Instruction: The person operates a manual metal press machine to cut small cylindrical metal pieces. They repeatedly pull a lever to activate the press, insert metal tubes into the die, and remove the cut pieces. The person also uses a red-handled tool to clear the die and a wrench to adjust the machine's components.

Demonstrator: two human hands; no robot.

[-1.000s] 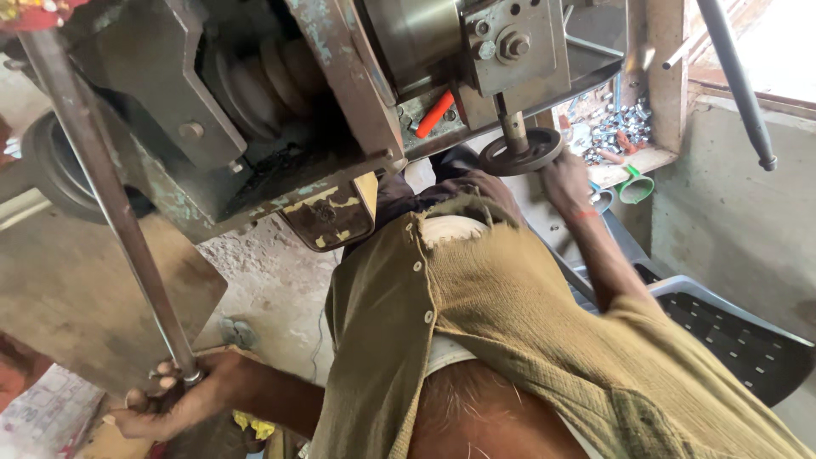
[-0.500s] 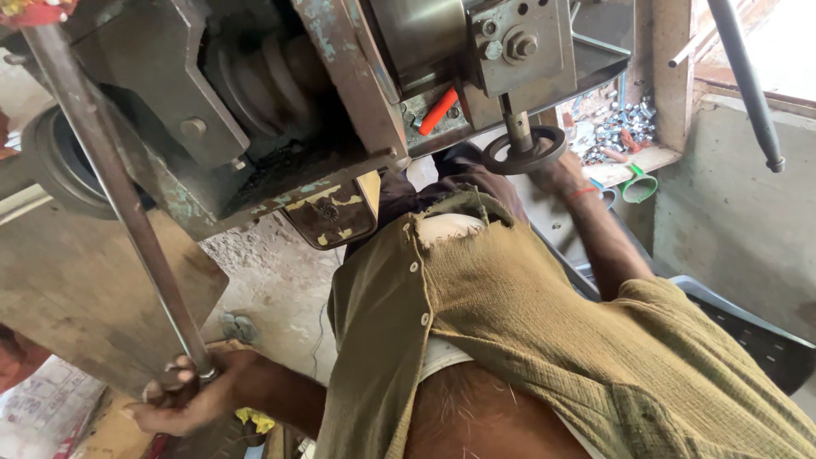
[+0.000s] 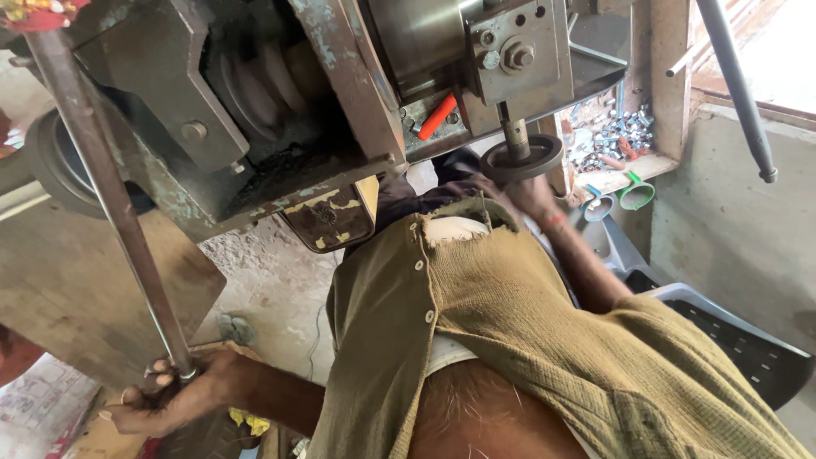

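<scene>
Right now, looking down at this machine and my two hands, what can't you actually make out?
Head view only:
- Right hand: blurred by motion at the handwheel, so its grip is unclear.
- Left hand: fingers curl round the long metal rod; the palm side faces away.
- Small metal parts on the ledge: too small to identify.
- Grey plastic chair: partly covered by the olive shirt.

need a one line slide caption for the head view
Head view: the left hand grips the lower end of a long steel lever while the right hand reaches a round handwheel under the machine.
</scene>
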